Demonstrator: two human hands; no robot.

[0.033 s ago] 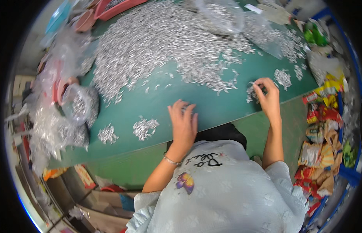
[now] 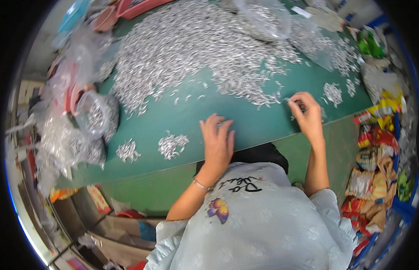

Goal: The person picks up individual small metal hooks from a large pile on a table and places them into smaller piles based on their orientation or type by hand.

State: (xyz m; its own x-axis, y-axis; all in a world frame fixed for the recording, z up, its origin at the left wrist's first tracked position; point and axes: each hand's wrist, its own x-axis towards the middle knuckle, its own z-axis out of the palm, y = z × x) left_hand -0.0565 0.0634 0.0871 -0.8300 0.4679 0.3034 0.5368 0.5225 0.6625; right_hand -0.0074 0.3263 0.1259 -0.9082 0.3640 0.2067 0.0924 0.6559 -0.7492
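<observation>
My left hand [image 2: 217, 141] is at the table's near edge, palm down, its fingers apart and curled over a few small silver curved pieces [image 2: 220, 125]. To the right, my right hand [image 2: 308, 114] has thumb and forefinger pinched together, with a small bright piece at the tips. More pieces lie partly hidden under that hand. Beyond both hands spreads a wide heap of curved silver pieces [image 2: 182, 49], thinning to stray ones along its front. Two small piles, a nearer pile [image 2: 173, 146] and a farther-left pile [image 2: 128, 151], lie left of my left hand.
Clear plastic bags of pieces stand at the left, including an upright bag [image 2: 97, 116], and another bag [image 2: 265, 20] lies at the back. Right of my right hand is a small pile [image 2: 333, 94]. Colourful packets [image 2: 369, 180] line the right side. A pink tray [image 2: 137, 6] stands at the back.
The whole view has shifted slightly to the right. My right hand has moved a little left across the table, its pinch still closed. My left hand keeps nearly the same place and shape.
</observation>
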